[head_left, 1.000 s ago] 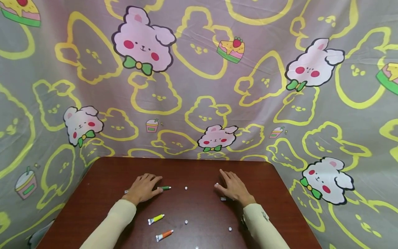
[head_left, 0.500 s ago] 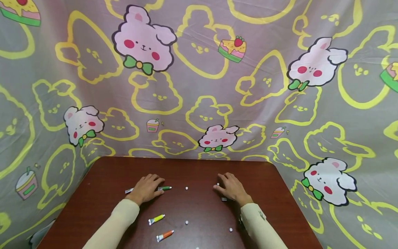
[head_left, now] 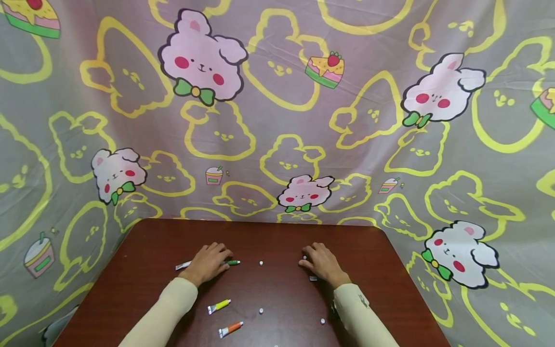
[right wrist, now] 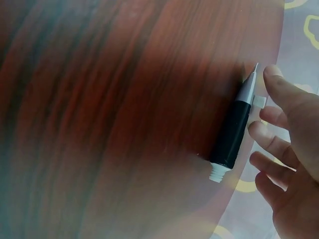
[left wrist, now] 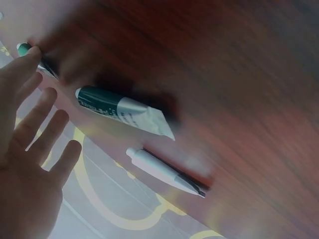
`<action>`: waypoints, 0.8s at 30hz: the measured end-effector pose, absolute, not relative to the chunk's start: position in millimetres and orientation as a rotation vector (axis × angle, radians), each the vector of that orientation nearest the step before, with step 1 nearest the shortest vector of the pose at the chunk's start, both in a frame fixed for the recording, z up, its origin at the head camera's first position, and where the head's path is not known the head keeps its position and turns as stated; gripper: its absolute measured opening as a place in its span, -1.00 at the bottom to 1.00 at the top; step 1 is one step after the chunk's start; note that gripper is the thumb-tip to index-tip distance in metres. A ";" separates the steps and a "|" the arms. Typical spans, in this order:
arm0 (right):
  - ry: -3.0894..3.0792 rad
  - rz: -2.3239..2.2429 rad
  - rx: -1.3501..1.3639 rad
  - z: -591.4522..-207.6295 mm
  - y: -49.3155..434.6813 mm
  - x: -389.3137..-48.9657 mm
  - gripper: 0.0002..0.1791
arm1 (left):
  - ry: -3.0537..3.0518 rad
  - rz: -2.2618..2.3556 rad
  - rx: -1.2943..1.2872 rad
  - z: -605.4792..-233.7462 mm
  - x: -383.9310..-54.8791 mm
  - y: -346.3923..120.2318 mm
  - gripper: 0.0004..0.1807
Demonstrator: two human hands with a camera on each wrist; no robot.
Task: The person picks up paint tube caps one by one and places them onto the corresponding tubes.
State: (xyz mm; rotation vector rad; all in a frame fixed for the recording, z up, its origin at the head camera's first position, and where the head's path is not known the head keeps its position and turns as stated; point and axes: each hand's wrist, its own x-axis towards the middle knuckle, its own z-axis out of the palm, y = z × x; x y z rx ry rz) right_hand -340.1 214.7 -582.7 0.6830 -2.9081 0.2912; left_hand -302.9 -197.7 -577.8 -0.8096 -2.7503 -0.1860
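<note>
In the head view my left hand (head_left: pixel 209 262) rests low over the table beside a small green paint tube (head_left: pixel 233 262). A pale tube (head_left: pixel 183 265) pokes out on its other side. The left wrist view shows spread fingers, one fingertip at a green-tipped tube (left wrist: pixel 23 49); contact is unclear. A dark green tube (left wrist: pixel 119 112) and a white tube (left wrist: pixel 164 172) lie nearby. My right hand (head_left: pixel 323 264) has loosely bent fingers and holds nothing. Beside it in the right wrist view lie a black, uncapped tube (right wrist: pixel 232 134) and a white cap (right wrist: pixel 259 102).
A yellow paint tube (head_left: pixel 219 306) and an orange paint tube (head_left: pixel 231 329) lie toward the front of the brown table (head_left: pixel 368 308). Loose white caps (head_left: pixel 261 311) are scattered about the middle. A cartoon-patterned cloth (head_left: pixel 260 120) hangs behind the table.
My left hand has shifted slightly right, and more of the pale tube shows behind it. The right hand's fingers have drawn in a little. The tubes appear to lie still.
</note>
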 end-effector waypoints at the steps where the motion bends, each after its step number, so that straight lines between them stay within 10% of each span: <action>1: -2.901 0.284 0.689 -582.4 214.5 -339.8 -0.53 | -2.749 -0.179 -0.811 -577.7 -303.0 -197.1 -0.72; 24: -2.729 0.234 0.726 -587.2 211.6 -338.4 -0.81 | -2.684 -0.021 -0.799 -578.3 -299.9 -188.7 -0.84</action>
